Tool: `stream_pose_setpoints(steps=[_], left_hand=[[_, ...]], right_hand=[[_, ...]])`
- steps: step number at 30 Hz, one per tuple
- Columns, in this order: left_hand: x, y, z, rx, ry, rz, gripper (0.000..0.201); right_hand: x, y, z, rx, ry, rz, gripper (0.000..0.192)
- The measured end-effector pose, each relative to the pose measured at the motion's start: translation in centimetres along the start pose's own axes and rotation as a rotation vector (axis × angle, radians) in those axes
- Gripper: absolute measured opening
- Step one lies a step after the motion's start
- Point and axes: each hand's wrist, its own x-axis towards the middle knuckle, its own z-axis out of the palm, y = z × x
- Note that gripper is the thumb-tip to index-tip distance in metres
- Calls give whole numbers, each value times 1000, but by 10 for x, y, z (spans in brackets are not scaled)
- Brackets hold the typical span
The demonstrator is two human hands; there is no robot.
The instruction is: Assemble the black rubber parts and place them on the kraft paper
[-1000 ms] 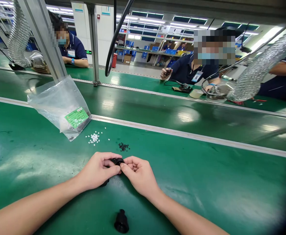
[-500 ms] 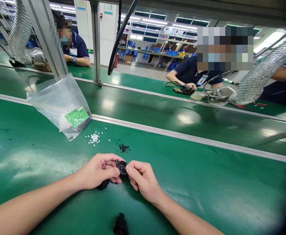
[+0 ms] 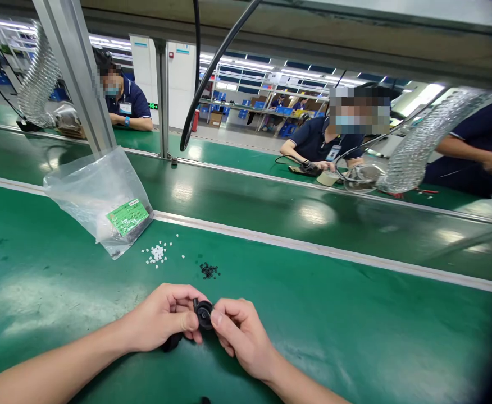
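Observation:
My left hand (image 3: 168,320) is closed on a black round plastic part (image 3: 204,315) with a short side spout, its cupped inside facing me. At the right rim of this part, the thumb and forefinger of my right hand (image 3: 241,336) are pinched together. Whether a tiny piece lies between those fingertips is hidden. Beneath my left hand, another black part (image 3: 171,342) shows partly on the table. Beyond my hands lie a small pile of black rings (image 3: 209,271) and a pile of little white pieces (image 3: 158,253).
A clear plastic bag (image 3: 77,185) with a green label leans by a metal post (image 3: 71,73). The tip of a black part (image 3: 205,400) shows at the bottom edge. A pale strip (image 3: 313,252) crosses the green table. Co-workers sit opposite; a black cable (image 3: 212,73) hangs down.
The view has tilted up, so hands and table sit lower in it. The black part at the bottom has mostly left the frame. Both hands keep their hold on the round part.

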Motion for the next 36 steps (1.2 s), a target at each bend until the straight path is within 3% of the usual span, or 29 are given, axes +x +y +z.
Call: stream_pose_setpoints(steps=[5,7,9,10,12,15,18,21,26,32,36], left_hand=[[-4,9,-5,108,23,13,44],[-12,23,-13,332,18,44,62],[-21,40,-22,648,-59,67,88],[-25,47,-26,784,-107,69,85],[-30,55,-28,951,-145,48,54],[-29,54,-20,950,10,-22,23],[-24,46,-9,841,206,-50,27],[-22,39,-3,868,298,38,31],[-24,35,1,971,303,135,22],[-22,35,4,1011,297,141,27],[-23,44,-1,1106,299,88,14]], right_hand=[[1,2,-1,82,5,91,57],[3,3,-2,181,55,151,55],[5,4,-4,246,123,172,52],[6,4,-5,247,149,173,51],[7,4,-6,168,182,165,48],[6,5,-7,-137,235,36,42],[6,7,-8,-412,267,-118,28],[8,11,-10,-491,217,-97,18],[8,14,-13,-592,105,-141,22],[6,10,-9,-652,53,-272,28],[9,7,1,-727,32,-285,38]])
